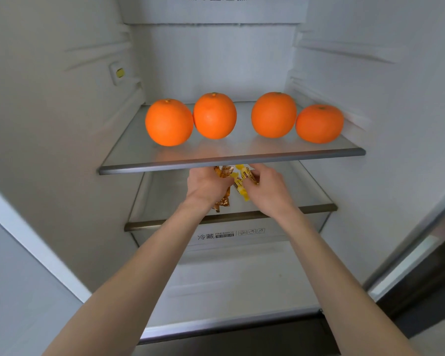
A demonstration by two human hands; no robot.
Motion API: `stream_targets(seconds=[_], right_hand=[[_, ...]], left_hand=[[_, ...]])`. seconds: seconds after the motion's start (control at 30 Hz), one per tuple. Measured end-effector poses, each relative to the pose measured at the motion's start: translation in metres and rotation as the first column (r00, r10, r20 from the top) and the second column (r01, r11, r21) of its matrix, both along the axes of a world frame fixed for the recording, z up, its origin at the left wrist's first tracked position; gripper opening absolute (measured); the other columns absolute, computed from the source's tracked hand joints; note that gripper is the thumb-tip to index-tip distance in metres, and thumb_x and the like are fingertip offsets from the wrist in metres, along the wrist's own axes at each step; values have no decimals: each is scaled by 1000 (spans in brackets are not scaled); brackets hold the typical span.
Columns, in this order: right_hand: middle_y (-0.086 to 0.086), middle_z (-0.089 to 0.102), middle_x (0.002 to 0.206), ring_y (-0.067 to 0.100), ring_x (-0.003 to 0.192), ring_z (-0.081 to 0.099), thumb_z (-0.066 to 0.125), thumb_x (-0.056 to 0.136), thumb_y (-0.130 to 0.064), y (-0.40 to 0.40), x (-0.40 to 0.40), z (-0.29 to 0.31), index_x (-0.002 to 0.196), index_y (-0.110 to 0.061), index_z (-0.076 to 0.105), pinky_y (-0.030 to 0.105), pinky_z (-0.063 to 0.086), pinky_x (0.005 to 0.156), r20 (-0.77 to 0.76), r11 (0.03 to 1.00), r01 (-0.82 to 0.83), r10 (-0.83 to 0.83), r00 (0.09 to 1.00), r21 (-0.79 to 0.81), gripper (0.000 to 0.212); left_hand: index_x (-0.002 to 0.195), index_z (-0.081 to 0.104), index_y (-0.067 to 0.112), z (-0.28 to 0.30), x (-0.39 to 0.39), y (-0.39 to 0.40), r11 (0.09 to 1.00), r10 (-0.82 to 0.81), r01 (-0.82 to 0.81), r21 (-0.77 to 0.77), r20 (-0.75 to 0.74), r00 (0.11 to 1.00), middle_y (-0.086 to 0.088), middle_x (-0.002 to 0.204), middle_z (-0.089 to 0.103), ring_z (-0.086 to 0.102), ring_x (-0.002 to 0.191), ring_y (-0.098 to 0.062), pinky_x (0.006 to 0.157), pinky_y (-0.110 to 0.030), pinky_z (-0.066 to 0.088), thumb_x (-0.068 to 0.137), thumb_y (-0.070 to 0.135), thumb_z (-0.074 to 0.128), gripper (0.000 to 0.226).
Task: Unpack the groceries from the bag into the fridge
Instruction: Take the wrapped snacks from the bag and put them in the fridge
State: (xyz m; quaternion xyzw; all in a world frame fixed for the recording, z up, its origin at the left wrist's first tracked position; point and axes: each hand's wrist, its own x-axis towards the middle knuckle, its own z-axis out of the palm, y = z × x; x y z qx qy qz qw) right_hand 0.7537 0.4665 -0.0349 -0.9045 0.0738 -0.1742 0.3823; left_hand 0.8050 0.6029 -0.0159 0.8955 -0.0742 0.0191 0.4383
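Both hands are reaching into the open fridge [62, 124], just under the front edge of the upper glass shelf [231, 160] and over the lower shelf [306, 208]. The left hand [206, 186] has its fingers curled round a few brown-gold wrapped snack packets [222, 201] — one crinkled end hangs below the palm, other ends poke out above the knuckles. The right hand [267, 191] grips yellow wrapped snack bars [240, 186] with dark print on them; their ends show between the two hands, which sit close together, nearly touching.

On the upper shelf stand four oranges in a row, stem ends up: the far-left orange [169, 122] touches the second orange [214, 115], then a gap, then the third orange [273, 114] just beside the far-right orange [319, 123], which sits near the right wall.

Below the lower shelf is a clear crisper drawer [216, 236] with a "FRESHBOX" label — the rest of its print is too small to tell.
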Motion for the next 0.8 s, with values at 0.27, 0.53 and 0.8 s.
stream_targets(seconds=[0.27,0.53,0.8], right_hand=[[9,67,136,23,125,63,62,100,-11,-6,-8,-2,143,-11,58,34,49,107,6,999,17,-16,1000,-42,43],[5,67,131,21,115,66,66,99,-16,-5,-4,-4,137,-14,63,35,55,96,39,992,92,-88,995,-88,38],[4,58,113,20,99,60,64,100,-26,-6,0,-6,125,-23,67,31,47,71,6,969,153,-154,988,-192,26]], left_hand=[[88,49,15,-8,0,8,989,23,-53,137,212,977,2,72,47,54,79,-28,71,-33,42,98,31,68,27],[65,39,19,-11,5,18,970,91,-129,207,182,979,2,67,50,58,73,-29,64,-33,45,95,29,69,43],[110,57,5,-3,-2,19,968,15,-12,251,-9,1000,-16,137,45,35,132,-36,112,-45,32,102,38,53,33]])
